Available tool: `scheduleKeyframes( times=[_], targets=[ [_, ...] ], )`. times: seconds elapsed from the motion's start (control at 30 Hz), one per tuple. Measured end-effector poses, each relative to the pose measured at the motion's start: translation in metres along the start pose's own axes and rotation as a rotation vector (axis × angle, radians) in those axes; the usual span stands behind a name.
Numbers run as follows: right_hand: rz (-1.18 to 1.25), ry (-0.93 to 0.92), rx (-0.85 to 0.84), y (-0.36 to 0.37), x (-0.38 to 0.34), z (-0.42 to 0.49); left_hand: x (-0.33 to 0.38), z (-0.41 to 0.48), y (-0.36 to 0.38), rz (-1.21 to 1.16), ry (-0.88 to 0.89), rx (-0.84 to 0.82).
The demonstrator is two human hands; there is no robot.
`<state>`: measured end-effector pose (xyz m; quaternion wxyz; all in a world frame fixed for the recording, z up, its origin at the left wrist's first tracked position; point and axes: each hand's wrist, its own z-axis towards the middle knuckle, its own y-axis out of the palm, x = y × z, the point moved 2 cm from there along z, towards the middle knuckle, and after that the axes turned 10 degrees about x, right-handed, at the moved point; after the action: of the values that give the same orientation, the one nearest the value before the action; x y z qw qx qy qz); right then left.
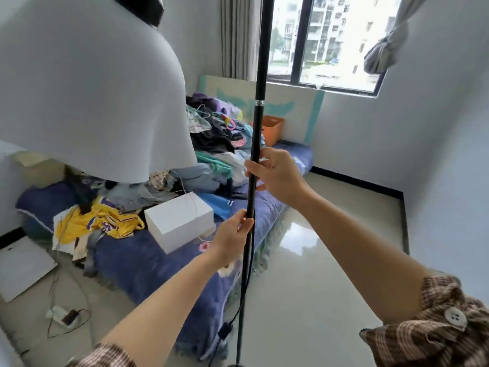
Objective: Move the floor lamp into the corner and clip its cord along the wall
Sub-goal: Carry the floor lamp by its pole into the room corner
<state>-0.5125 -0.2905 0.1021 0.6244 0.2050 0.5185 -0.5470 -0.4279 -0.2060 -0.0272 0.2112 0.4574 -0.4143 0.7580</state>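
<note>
The floor lamp's thin black pole (258,75) runs upright through the middle of the view, from the top edge down to its base at the bottom edge. Its big white shade (87,88) fills the upper left, close to the camera. My right hand (275,176) grips the pole at about mid-height. My left hand (235,234) holds the pole a little lower. The lamp's black cord (246,292) hangs along the lower pole, with an inline switch (225,331) near the floor. The room corner (399,192) lies at the right, beyond the bed.
A low bed (158,260) with a blue cover stands left of the pole, piled with clothes (217,139), a white box (180,223) and an orange bin (272,128). A power strip (63,316) with wires lies on the floor at left. Glossy floor (330,260) stretches right toward the window wall.
</note>
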Motion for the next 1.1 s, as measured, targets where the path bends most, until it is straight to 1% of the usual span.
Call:
scheduleKeyframes(
  times=[0.17,0.33,0.57,0.73,0.9,1.1],
  targets=[
    [-0.075,0.013,0.127,-0.107,0.061,0.038,0.048,0.039,0.117,0.03,0.108,-0.071],
    [-0.059,0.042,0.197,-0.207,0.11,0.08,0.09,0.083,0.225,-0.025,0.137,-0.117],
    [-0.126,0.044,0.314,-0.317,0.176,0.158,0.139,0.165,0.35,-0.105,0.155,-0.213],
    [-0.17,0.042,0.371,-0.378,0.225,0.231,0.159,0.249,0.436,-0.157,0.179,-0.265],
    [-0.201,0.029,0.394,-0.432,0.272,0.32,0.175,0.352,0.521,-0.243,0.212,-0.298],
    [-0.241,0.051,0.429,-0.494,0.325,0.43,0.199,0.475,0.618,-0.252,0.21,-0.353]
  ],
)
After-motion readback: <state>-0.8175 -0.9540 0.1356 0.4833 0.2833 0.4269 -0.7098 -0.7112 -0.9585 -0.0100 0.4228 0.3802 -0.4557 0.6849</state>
